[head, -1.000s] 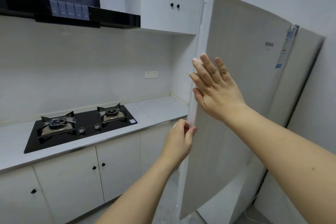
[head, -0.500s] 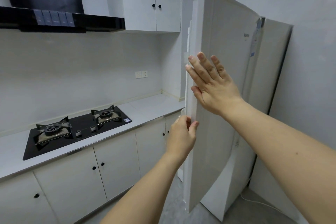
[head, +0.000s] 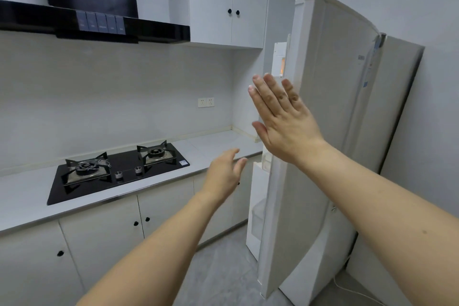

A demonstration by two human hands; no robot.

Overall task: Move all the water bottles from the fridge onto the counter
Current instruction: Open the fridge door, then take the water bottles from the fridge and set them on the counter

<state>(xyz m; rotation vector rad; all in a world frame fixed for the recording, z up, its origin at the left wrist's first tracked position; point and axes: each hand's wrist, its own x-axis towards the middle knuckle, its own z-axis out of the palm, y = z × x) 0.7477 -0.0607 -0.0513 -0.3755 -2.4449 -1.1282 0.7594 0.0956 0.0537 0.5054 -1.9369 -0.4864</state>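
- The fridge (head: 335, 131) is standing at the right end of the counter (head: 216, 146), its door (head: 308, 156) hanging partly open and edge-on to me, so only a thin strip of the inside door shelves is showing.
- No water bottles are showing through that gap; the fridge interior is hidden behind the door.
- The right hand (head: 283, 119) is hovering raised with its fingers (head: 267, 95) straight and close together, palm facing the door edge, gripping nothing; I cannot tell whether it is touching the door.
- The left hand (head: 226, 174) is reaching forward lower down, fingers loosely spread and relaxed, holding nothing, just short of the door's edge and in front of the counter's corner.
- A black gas hob (head: 116, 171) with two burners is sitting in the counter to the left, under a dark range hood (head: 94, 22).
- White wall cupboards (head: 231, 2) are hanging above the counter, beside the fridge top.
- A double wall socket (head: 206, 102) is sitting on the backsplash.
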